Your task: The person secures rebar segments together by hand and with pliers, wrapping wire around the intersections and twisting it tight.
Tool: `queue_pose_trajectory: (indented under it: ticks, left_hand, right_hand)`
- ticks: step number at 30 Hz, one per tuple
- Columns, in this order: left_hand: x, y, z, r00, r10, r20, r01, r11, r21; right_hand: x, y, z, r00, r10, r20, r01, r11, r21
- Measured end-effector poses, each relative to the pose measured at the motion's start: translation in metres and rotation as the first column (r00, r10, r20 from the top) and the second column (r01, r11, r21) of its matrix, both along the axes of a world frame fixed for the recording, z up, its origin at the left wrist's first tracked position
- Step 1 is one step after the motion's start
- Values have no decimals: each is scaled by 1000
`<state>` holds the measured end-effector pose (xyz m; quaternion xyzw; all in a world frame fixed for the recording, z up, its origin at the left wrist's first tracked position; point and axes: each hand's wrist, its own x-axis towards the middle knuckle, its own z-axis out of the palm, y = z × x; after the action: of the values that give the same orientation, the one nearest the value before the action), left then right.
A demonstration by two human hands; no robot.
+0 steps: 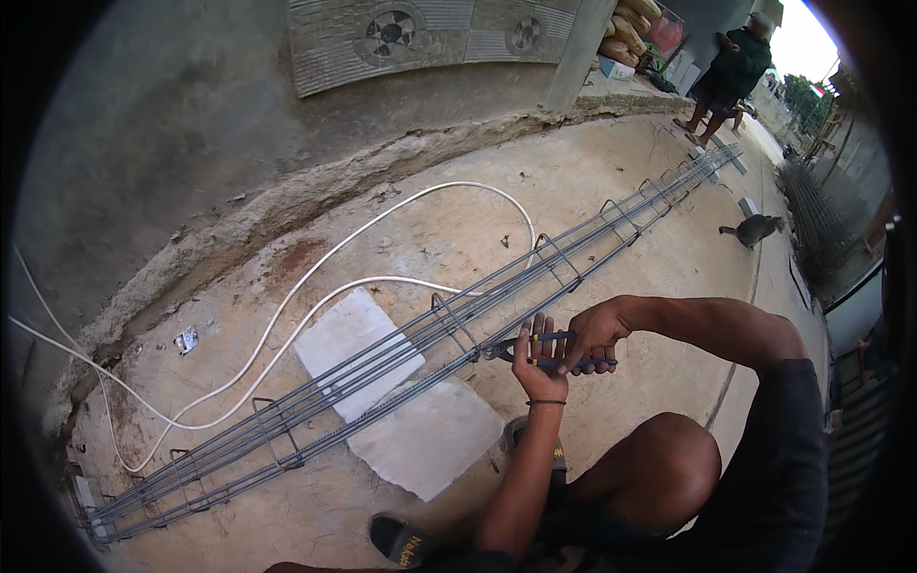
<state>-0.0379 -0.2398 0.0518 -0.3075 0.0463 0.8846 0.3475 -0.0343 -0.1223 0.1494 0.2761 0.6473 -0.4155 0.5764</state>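
Note:
My right hand point(594, 336) grips pliers point(546, 362) with blue and yellow handles; the handles stand apart. The jaws meet the near bar of a long steel rebar cage point(425, 329), beside one of its square stirrups. Against the pliers, just behind their head, is my left hand point(543, 382), palm turned up and fingers stretched out under the upper handle. A dark band circles that wrist. Whether a tie wire sits in the jaws is too small to tell. The cage runs from the lower left to the upper right.
Two pale slabs point(430, 439) lie at the cage's middle. A white hose point(334, 250) loops behind it. Beyond are a grey wall point(181, 124) and a rough ledge. A cat point(753, 229) sits at the right; a person point(743, 62) stands at the far end near stacked sacks point(626, 33).

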Motion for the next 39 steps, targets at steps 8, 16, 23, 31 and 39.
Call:
queue_pose_trajectory:
  ticks: [8,16,23,31,39]
  left_hand:
    - [-1,-10,-31,949,-234,-212,25,724,-689]
    - [-23,-46,-6,-153,-818,-555,-260,575,-776]
    - [-138,-87,-14,87,-916,-393,-736,206,-644]
    - [-150,-123,-50,-183,-982,56,-596,66,-801]
    - [-125,-102,-40,-39,-919,-393,64,390,-919]
  right_hand:
    - [19,-13,-42,807,408,-427,-380,912,153]
    - [106,7,-98,461,-378,-802,416,891,-181]
    - [185,122,-165,707,282,-648,340,668,662]
    - [97,141,-84,194,63,-979,807,557,195]
    - [81,171,32,-550,-64,-833,779,321,-539]
